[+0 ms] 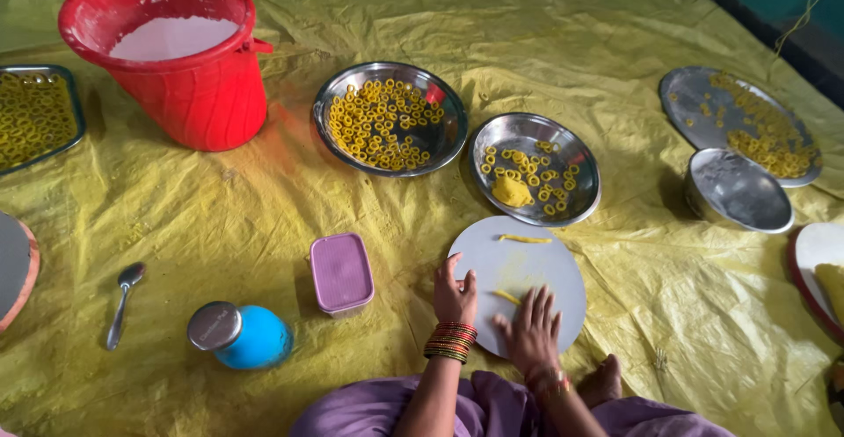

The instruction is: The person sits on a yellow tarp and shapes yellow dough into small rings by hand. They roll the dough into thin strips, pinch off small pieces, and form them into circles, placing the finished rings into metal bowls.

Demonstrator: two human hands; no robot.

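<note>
Bucket at my 11 o'clock: red plastic bucket [195, 85], white inside.
Sheet: yellow crinkled plastic sheet [615, 331].
Board: pale grey round board [536, 265], yellow dough strips.
Box: mauve lidded plastic box [341, 272].
Bangles: red-and-gold banded bangles [451, 342].

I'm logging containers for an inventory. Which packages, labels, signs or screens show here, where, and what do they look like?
Purple lidded box: rectangular, on the yellow sheet, left of the left hand.
Blue jar: round, silver lid, lying near the spoon.
No labels, signs or screens.
</note>
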